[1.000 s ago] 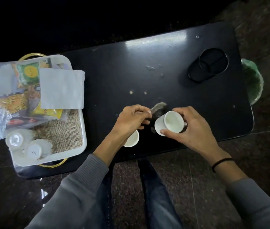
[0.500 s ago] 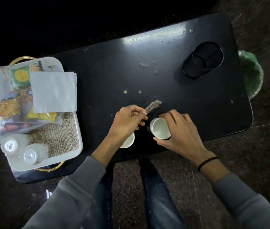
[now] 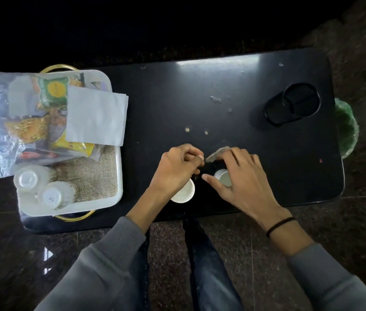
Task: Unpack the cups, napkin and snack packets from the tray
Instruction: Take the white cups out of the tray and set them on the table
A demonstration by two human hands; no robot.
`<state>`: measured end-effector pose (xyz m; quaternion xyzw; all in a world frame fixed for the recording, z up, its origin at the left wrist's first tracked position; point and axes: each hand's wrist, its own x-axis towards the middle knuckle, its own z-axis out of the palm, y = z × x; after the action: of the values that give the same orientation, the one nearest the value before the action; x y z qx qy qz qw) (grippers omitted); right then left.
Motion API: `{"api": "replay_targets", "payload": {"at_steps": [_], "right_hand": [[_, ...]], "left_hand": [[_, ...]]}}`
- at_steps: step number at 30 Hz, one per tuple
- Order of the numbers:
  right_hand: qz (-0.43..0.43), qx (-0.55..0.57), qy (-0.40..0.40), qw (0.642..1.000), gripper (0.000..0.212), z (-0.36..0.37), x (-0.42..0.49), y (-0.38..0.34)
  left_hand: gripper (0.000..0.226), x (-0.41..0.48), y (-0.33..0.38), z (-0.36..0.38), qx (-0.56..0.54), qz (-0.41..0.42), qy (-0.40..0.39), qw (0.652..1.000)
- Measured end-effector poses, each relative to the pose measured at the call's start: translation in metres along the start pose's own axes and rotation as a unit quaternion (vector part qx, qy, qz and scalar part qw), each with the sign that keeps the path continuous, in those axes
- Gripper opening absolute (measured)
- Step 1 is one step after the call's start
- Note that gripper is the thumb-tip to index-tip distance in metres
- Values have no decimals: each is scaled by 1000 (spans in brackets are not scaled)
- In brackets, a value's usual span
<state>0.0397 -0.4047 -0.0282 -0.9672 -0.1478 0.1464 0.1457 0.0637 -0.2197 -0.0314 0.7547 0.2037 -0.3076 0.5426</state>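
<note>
change: right hand [image 3: 242, 178] has lowered its white cup [image 3: 224, 176] from tilted in the air to the black table [image 3: 233, 86], fingers draped over it | left hand [image 3: 177, 169] stays clenched over a second cup [image 3: 184, 191] | napkin [image 3: 95, 118] and snack packets [image 3: 43, 122] in white tray [image 3: 115, 176], far left | dark stone floor

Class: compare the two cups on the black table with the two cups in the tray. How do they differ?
The table cups stand mouth up; the tray cups lie tipped, bases showing. Table cups sit under the hands; tray cups are untouched, on burlap inside the tray. All look small and white.
</note>
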Motion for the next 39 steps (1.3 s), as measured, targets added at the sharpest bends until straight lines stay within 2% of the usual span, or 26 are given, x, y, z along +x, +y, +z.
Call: {"api": "replay_targets", "payload": {"at_steps": [4, 12, 17, 20, 23, 27, 31, 39], "right_hand": [[-48, 19, 5, 999, 30, -8, 31, -32], [-132, 61, -16, 989, 19, 4, 92, -125], [-172, 81, -55, 980, 16, 27, 116, -190], [-177, 107, -115, 972, 17, 44, 126, -223], [-161, 130, -178, 962, 17, 61, 133, -251], [-168, 122, -228, 951, 16, 83, 136, -278], [-151, 136, -246, 948, 13, 97, 134, -292], [-49, 194, -276, 940, 16, 104, 133, -283]], "left_hand": [[7, -4, -8, -26, 4, 17, 47, 999], [10, -25, -40, -111, -9, -6, 157, 988], [17, -48, -73, -169, 109, -41, 260, 959], [21, -62, -102, -199, 192, -17, 304, 933], [27, -74, -130, -221, 275, 16, 286, 918], [45, -88, -157, -237, 344, 37, 209, 915], [58, -95, -169, -241, 434, 86, 135, 886], [68, -78, -168, -232, 539, 90, 96, 832]]}}
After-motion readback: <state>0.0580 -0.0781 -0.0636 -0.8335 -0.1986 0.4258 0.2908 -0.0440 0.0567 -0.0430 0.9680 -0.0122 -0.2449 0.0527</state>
